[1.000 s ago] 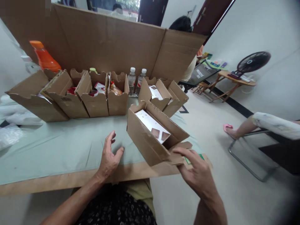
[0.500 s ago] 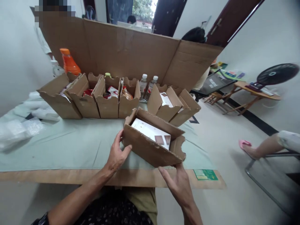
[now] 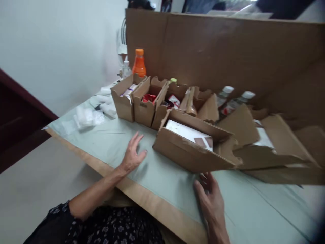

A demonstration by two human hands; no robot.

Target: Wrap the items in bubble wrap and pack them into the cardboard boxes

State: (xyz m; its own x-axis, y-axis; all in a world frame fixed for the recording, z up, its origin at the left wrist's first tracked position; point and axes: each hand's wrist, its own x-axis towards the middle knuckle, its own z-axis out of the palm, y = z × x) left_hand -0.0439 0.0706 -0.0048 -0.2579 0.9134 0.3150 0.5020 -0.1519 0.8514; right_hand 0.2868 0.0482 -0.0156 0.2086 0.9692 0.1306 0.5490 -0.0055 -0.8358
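Nearest are the person's dark flowered clothes [image 3: 119,227] and the wooden edge [image 3: 152,203] of a table covered with a pale green cloth [image 3: 106,145]. The right hand [image 3: 211,196] is over the cloth just below the near side of a cardboard box [image 3: 188,154], thumb and half-bent fingers a little apart with nothing between them; whether the fingertips touch the box cannot be told. The left hand [image 3: 132,156] hangs just beside the box's left end, apart from it, with thumb and fingers spread wide and nothing held. The box stands before the others, its top uncovered, with a white carton [image 3: 185,133] marked with brown squares inside. To the left, crumpled clear plastic [image 3: 87,117] lies on the cloth. Behind the front box, four narrow boxes [image 3: 143,113] stand side by side, holding small packs, a red packet [image 3: 149,98] and a red-and-white packet [image 3: 174,101] among them. More boxes [image 3: 274,159], blurred, are at the right, one with a white thing [image 3: 264,137] in it. Farther back are two white-capped bottles [image 3: 237,103], an orange bottle [image 3: 139,64] and a clear bottle [image 3: 126,70]. Behind them rises a large cardboard sheet [image 3: 215,51], with another person's sleeve [image 3: 123,47] at its left edge.
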